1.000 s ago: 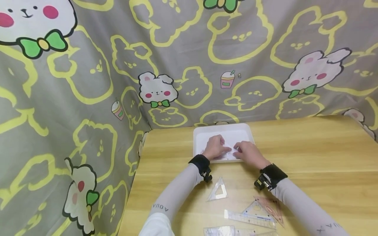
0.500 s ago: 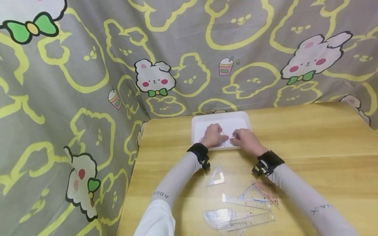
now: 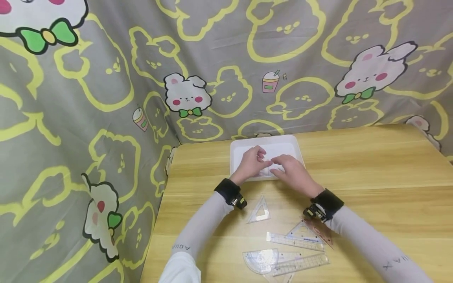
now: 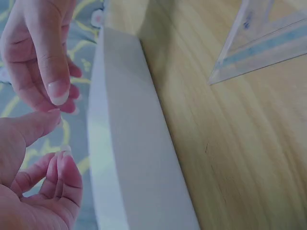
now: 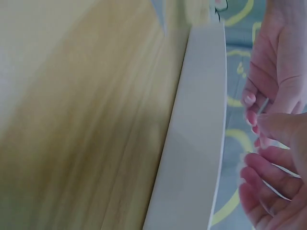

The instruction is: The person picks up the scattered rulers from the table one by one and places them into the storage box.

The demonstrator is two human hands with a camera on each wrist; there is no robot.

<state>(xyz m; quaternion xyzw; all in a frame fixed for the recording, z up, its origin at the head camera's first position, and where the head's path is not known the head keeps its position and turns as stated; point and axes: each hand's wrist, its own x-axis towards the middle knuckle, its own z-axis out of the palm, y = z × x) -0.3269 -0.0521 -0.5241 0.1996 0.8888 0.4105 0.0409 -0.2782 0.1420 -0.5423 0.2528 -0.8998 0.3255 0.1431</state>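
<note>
Behind everything we saw a grey curtain (image 3: 106, 78) printed with yellow bear outlines and white rabbits, hanging along the far and left edges of the wooden bench (image 3: 371, 177). On the bench, at its far edge by the curtain, sat a white tray (image 3: 240, 147), and both our hands were over it. Our left hand (image 3: 252, 162) reached into the tray from the near left, and our right hand (image 3: 292, 173) came in from the near right, so the two nearly met above the tray's middle.

From the left wrist view we saw the tray's white wall (image 4: 129, 143) beside the hand, whose fingers (image 4: 56, 165) were curled inward toward the thumb. From the right wrist view, the right fingers (image 5: 268, 177) were bent as well, and a thin clear piece (image 5: 283, 191) seemed to run between them; we could not tell what it was, nor how firmly either hand held it.

Nearer to us on the bench lay clear drawing tools, well apart from the tray: a long ruler (image 3: 295, 241), a second ruler (image 3: 301, 263), a protractor (image 3: 260, 260) touching that ruler, and a small set square (image 3: 260, 210) just beside the left wrist.
</note>
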